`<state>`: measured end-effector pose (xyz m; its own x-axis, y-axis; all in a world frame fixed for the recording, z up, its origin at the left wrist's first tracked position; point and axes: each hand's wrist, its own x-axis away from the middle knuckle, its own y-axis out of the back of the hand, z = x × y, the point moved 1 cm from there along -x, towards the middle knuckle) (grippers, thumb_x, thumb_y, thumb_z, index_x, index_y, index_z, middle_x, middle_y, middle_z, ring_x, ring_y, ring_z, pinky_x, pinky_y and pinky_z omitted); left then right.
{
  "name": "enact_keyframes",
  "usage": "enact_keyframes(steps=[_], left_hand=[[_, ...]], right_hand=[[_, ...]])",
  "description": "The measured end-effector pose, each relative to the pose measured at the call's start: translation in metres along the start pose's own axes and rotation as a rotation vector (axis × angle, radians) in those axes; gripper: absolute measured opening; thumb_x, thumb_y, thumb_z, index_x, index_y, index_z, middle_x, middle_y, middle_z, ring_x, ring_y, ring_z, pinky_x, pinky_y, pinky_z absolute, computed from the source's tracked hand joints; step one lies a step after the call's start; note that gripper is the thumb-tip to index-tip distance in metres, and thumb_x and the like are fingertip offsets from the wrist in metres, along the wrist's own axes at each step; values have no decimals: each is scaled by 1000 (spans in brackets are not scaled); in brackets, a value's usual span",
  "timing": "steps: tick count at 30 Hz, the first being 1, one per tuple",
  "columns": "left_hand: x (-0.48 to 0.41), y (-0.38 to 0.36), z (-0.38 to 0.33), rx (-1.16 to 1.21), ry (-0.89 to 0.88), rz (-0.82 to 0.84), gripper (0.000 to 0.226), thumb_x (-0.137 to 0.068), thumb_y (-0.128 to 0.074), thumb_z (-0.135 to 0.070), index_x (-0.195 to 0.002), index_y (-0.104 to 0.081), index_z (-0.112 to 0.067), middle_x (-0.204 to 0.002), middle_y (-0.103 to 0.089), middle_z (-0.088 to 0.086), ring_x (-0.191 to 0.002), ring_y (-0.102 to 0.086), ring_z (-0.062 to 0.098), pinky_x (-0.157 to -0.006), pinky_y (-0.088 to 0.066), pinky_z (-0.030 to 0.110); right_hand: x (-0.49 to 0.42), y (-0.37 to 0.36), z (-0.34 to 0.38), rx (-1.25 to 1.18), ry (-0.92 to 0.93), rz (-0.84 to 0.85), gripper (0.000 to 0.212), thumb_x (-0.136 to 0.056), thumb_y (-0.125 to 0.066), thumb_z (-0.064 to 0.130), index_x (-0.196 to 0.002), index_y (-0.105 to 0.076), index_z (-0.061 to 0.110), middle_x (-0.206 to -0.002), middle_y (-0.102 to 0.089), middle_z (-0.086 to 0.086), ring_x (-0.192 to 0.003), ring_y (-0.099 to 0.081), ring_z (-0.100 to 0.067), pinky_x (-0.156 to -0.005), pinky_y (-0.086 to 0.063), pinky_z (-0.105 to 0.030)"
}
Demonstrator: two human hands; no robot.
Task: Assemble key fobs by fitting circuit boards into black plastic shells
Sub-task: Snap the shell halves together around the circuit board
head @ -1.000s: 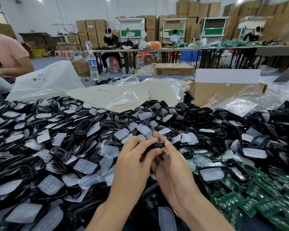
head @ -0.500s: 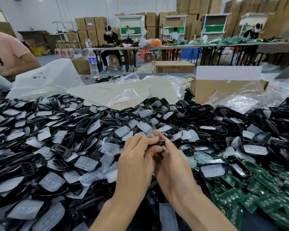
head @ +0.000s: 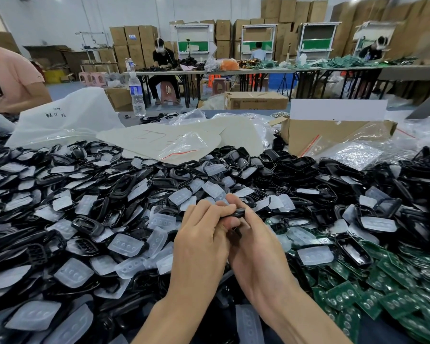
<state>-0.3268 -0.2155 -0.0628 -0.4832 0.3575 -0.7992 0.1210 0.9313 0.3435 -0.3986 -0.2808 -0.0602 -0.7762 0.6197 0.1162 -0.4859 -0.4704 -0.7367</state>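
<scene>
Above the parts pile (head: 90,227), L hand (head: 201,240) & R hand (head: 257,249) both tight round one black shell (head: 238,213)

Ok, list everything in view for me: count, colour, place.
black shells: too many to count, black, heaped across left and centre
button pads: many, translucent white, mixed among the black shells
circuit boards: many, green, piled lower right
cardboard box: one, brown, far right
plastic bags: several, clear or white, far edge
water bottle: one, clear, far edge left
held shell: one, black, between both hands
left hand: one, bare, grips held shell
right hand: one, bare, grips held shell
</scene>
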Motion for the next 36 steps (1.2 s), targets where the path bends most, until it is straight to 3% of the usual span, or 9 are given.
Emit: enact_keyframes(steps=[3,7,12,15,19,22,26,32,36], left_hand=[[0,-1,2,71,65,53,13,-92,-66,-21,-100,-75,-15,-92,-61,-15,-92,-56,8,-82,-42,10],[0,2,3,83,79,102,24,-96,-58,-37,-108,-72,-22,-99,-60,-18,-99,-57,8,-85,-42,11],[-6,7,3,386,377,94,18,-96,-65,-25,-101,-70,-41,-100,-70,-17,-96,-67,7,-76,-50,13],[-11,12,5,585,580,47,4,-90,-67,-36,-93,-69,-34,-91,-75,-10,-83,-69,3,-70,-52,15],[-12,12,9,617,647,92,24,-85,-65,-44,-88,-73,-21,-81,-75,-1,-72,-68,7,-65,-54,19],[-10,11,9,572,571,154,23,-96,-58,-41,-93,-77,-28,-94,-74,-1,-87,-71,12,-73,-55,21],[-8,11,1,402,335,269,20,-97,-55,-45,-107,-72,-44,-107,-63,-17,-105,-63,0,-83,-47,9],[-4,10,5,91,123,155,33,-97,-53,-33,-122,-72,-21,-108,-62,-6,-100,-62,11,-84,-50,20],[-2,10,4,63,42,96,31,-97,-55,-13,-121,-73,-14,-107,-63,-2,-94,-64,13,-80,-52,22]], right_hand=[[-2,1,2,24,14,9,34,-109,-39,25,-122,-69,13,-113,-75,-13,-96,-69,-18,-78,-61,-28],[-2,3,3,57,35,42,36,-108,-40,27,-123,-70,13,-118,-73,-16,-105,-67,-22,-90,-58,-32],[-5,5,3,209,78,111,39,-101,-47,36,-121,-72,13,-122,-72,-14,-111,-69,-25,-90,-57,-35],[-8,8,5,317,103,136,31,-94,-57,34,-112,-76,17,-115,-75,-12,-105,-71,-25,-85,-59,-36],[-10,10,7,400,143,179,38,-83,-68,34,-117,-71,19,-114,-74,-11,-97,-72,-24,-82,-60,-36],[-10,11,7,427,191,191,35,-80,-70,35,-113,-73,25,-102,-72,-6,-90,-70,-16,-80,-61,-35],[-10,15,11,421,252,143,24,-82,-70,33,-105,-73,27,-103,-73,-7,-96,-73,-19,-79,-59,-30],[-9,12,11,305,248,78,25,-78,-72,29,-102,-75,25,-106,-71,-8,-102,-72,-20,-85,-59,-32],[-1,2,6,21,33,162,40,-89,-62,33,-121,-69,9,-120,-69,-21,-109,-68,-26,-89,-60,-38]])
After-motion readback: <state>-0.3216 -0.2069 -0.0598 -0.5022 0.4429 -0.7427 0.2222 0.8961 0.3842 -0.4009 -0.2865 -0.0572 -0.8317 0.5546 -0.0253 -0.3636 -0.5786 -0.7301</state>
